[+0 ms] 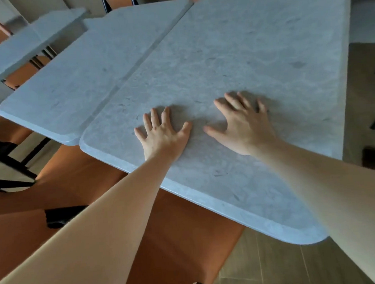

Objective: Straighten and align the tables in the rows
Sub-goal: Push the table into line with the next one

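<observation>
Our two bare forearms reach in from six o'clock, and both palms lie flat on the near table, the pale stone-look top that fills the middle and right of the view. Our left hand rests with fingers spread and straight toward twelve o'clock, gripping nothing; our right hand lies just beside it at three o'clock, also spread flat, fingers pointing toward eleven and holding nothing. That top's long axis runs from about five o'clock up to twelve, and its near edge slants from a rounded corner at nine o'clock down to another rounded corner at five. Along its left side it meets the second table, the two tops close together along a narrow dark seam, yet the second table's near edge sits further back, so the fronts form a step. We see a third table at ten o'clock, blurred and apart from the second, with a gap between. Wooden floor lies open beyond the near table's right edge and at five o'clock. An orange chair sits tucked under the near edge beneath our arms, and further orange chairs crowd the left side. Table legs are mostly hidden, and the far chair backs at twelve o'clock are cut off by the frame.
</observation>
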Available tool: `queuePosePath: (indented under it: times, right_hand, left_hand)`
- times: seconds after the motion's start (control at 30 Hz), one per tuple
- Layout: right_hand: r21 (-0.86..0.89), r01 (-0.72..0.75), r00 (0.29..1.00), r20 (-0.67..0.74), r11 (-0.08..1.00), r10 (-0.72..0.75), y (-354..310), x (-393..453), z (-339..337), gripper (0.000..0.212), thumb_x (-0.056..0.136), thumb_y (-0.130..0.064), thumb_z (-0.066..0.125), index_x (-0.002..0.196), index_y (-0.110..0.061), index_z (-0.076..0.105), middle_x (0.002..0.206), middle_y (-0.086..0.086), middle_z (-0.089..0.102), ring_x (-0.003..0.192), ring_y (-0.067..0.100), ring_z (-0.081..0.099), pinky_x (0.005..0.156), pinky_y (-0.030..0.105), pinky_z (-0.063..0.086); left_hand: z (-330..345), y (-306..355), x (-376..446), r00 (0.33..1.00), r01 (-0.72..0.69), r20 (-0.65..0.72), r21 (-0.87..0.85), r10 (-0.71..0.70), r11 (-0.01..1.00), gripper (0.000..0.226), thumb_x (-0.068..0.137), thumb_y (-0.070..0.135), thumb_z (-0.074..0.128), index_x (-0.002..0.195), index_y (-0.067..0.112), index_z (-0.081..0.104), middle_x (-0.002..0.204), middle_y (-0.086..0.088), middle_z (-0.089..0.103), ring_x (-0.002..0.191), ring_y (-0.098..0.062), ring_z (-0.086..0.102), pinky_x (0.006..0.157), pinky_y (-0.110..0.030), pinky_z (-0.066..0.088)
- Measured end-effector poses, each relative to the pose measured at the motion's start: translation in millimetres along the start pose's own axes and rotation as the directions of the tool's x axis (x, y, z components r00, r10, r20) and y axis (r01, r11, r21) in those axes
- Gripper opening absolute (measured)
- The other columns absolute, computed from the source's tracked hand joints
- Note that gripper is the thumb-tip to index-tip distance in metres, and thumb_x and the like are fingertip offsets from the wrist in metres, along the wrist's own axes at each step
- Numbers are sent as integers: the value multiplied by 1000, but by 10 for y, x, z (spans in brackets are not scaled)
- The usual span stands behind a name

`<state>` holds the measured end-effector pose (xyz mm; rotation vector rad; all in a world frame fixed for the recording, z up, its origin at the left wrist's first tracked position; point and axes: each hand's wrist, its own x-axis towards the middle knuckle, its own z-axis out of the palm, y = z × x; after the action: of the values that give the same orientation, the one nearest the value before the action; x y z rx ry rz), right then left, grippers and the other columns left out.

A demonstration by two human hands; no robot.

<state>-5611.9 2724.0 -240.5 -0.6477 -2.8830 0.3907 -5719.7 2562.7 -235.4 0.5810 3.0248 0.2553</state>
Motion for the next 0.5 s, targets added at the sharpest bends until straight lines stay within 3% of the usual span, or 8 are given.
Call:
queuePosePath:
  times: [0.17, 0.23, 0.3, 0.37, 0.43, 0.5]
  right_hand:
    - [-12, -14, 999, 34, 1000, 14, -39, 20, -66, 82, 84, -78, 43, 153, -36, 31, 167, -5, 19, 155, 19, 13, 120, 56, 11]
    - [-9, -65, 998, 8, 998, 65, -96, -48, -100, 78, 81, -76, 43, 146, -33, 45, 162, 2, 33, 151, 20, 24, 119, 56, 16]
    - [48, -163, 979, -117, 985, 168, -170, -217, -112, 60, 82, -61, 49, 126, -24, 64, 143, 11, 54, 136, 28, 47, 111, 53, 30]
    - [141, -244, 949, -167, 959, 266, -228, -440, -136, 44, 85, -40, 54, 116, -13, 70, 128, 15, 62, 124, 34, 56, 106, 46, 40]
    - [281, -284, 952, -34, 917, 305, -288, -686, -309, 35, 89, -25, 55, 115, -8, 70, 123, 15, 65, 121, 34, 58, 105, 40, 44]
    - [417, -384, 923, 149, 824, 355, -313, -909, -605, 32, 96, -22, 56, 124, -13, 68, 129, 7, 65, 118, 25, 61, 98, 29, 47]
  left_hand:
    - [-8, -5, 32, 1000, -9, -27, -41, 8, 999, 78, 90, 67, 31, 157, 28, 22, 168, -2, 11, 155, -22, 0, 121, -58, 1]
    - [-27, 0, 4, 1000, -17, -6, -51, 16, 999, 78, 92, 66, 31, 158, 27, 20, 169, -3, 6, 156, -24, -4, 121, -59, -1]
    - [-56, 16, -17, 1000, -19, 20, -73, 20, 997, 77, 93, 64, 35, 159, 26, 22, 170, -4, 6, 156, -25, -4, 120, -59, -3]
    - [-114, -5, -18, 999, -49, -25, -195, 45, 980, 64, 95, 54, 45, 152, 26, 37, 168, -3, 18, 155, -25, 7, 120, -58, 1]
    - [-186, -54, -93, 980, -196, -123, -420, 159, 886, 41, 93, 28, 52, 134, 25, 58, 160, -2, 36, 148, -27, 31, 120, -54, 19]
    - [-233, 16, -241, 940, -339, -171, -563, 295, 754, 37, 89, 7, 52, 120, 20, 67, 152, -4, 45, 138, -27, 43, 113, -50, 37]
